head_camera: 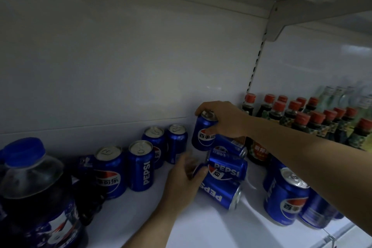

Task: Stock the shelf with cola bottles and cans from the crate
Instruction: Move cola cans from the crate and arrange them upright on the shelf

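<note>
My right hand (225,119) grips the top of an upright blue cola can (202,135), held just above the white shelf (201,225) near its back wall. My left hand (184,177), blurred, lies on the shelf with its fingers on the end of a cola can lying on its side (227,169). More cans lie on their sides around it (221,194). Several cans stand upright in a row to the left (140,167). A large cola bottle with a blue cap (34,191) stands at the front left.
Upright cans (283,197) stand at the front right under my right forearm. Dark sauce bottles with red caps (302,121) fill the neighbouring bay to the right. A slotted upright post (255,64) and a bracket divide the bays. Another shelf board hangs overhead.
</note>
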